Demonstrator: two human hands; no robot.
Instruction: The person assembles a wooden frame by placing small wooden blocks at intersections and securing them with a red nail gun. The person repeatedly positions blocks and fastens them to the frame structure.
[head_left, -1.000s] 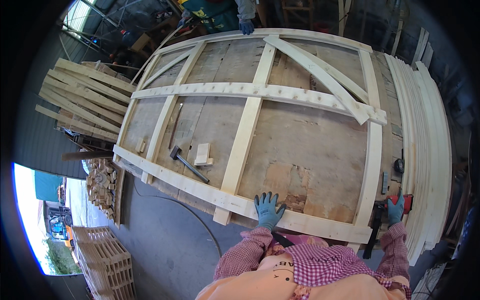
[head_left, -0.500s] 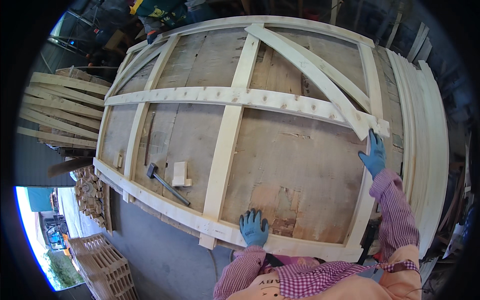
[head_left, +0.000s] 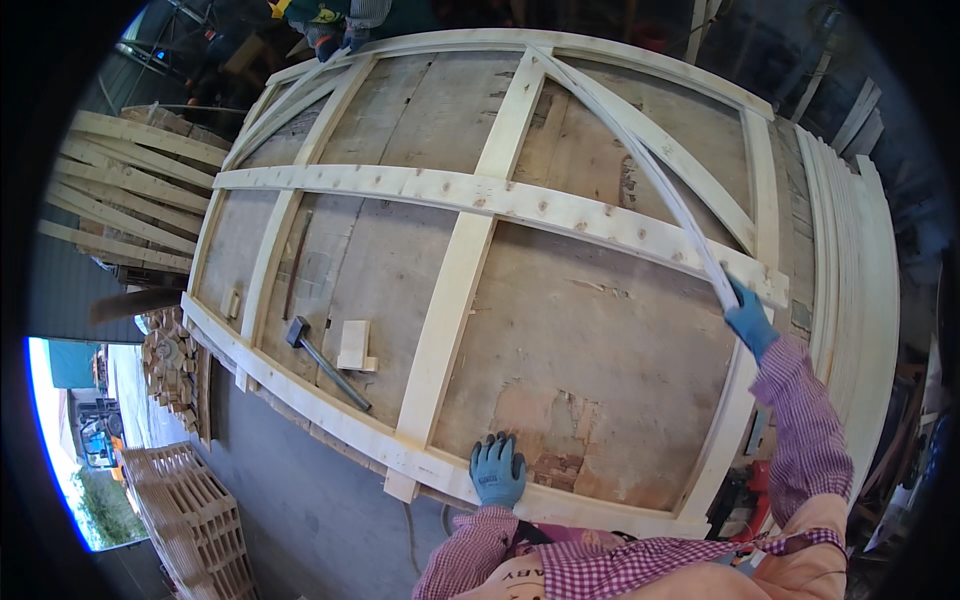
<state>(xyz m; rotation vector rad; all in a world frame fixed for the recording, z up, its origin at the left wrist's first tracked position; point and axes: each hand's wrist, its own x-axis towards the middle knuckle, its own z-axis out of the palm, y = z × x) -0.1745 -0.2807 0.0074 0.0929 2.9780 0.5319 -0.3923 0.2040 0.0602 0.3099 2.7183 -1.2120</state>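
Observation:
A large wooden frame [head_left: 330,400] of pale boards lies on a plywood-topped bench [head_left: 600,340]. My right hand [head_left: 749,318], in a blue glove, is closed on the near end of a loose diagonal wooden board [head_left: 655,175]. That board is tipped on its narrow edge and runs across the middle board [head_left: 560,208] to the far side. Beside it lies a second diagonal board [head_left: 705,185]. My left hand [head_left: 497,472], also gloved, rests with fingers outstretched on the frame's near board. A hammer [head_left: 325,362] and a small wood block [head_left: 354,347] lie left of centre.
Another person's gloved hands [head_left: 335,42] are at the far left corner, near the diagonals there. Long boards [head_left: 850,250] are stacked along the right side. More slats [head_left: 140,190] stick out at the left. Stacked slatted wood [head_left: 190,520] stands on the floor at lower left.
My right hand has closed round the diagonal board's near end, and the board has turned from flat onto its edge. The other person's hands have come further into view. The view has shifted slightly.

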